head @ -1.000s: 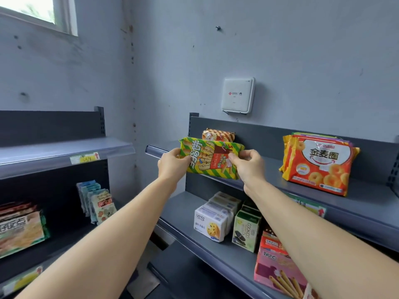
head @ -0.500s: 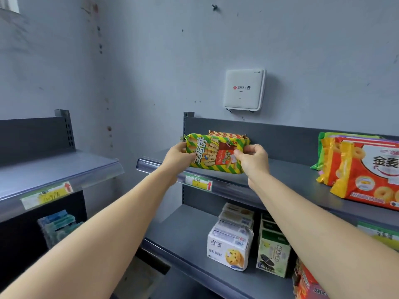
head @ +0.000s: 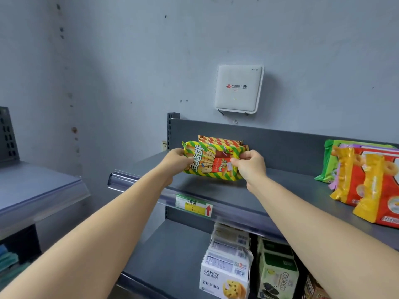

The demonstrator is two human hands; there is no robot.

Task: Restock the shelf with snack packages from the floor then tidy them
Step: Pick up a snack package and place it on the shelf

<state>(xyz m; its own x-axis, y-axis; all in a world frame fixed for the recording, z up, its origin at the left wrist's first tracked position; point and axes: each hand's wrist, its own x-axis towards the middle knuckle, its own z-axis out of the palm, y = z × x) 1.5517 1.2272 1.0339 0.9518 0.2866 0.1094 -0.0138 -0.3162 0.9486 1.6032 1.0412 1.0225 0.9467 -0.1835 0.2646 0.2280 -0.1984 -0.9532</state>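
A yellow-and-green striped snack package (head: 210, 162) stands on the top shelf (head: 216, 190), near its left end. My left hand (head: 176, 161) grips its left edge and my right hand (head: 251, 165) pinches its right edge. Directly behind it stands a second package of the same kind, orange-and-yellow striped (head: 218, 140), mostly hidden. The held package looks as if it rests on the shelf board, tilted slightly back.
Red-and-yellow ring snack bags (head: 371, 186) and a green bag (head: 330, 162) fill the shelf's right end. Cookie boxes (head: 226, 275) and green boxes (head: 278, 275) stand on the shelf below. A white router (head: 238, 89) hangs on the wall. Another shelf unit (head: 38, 190) stands at left.
Both hands have carried the striped package farther back onto the top shelf, close against the package behind it. The camera has moved closer and turned right.
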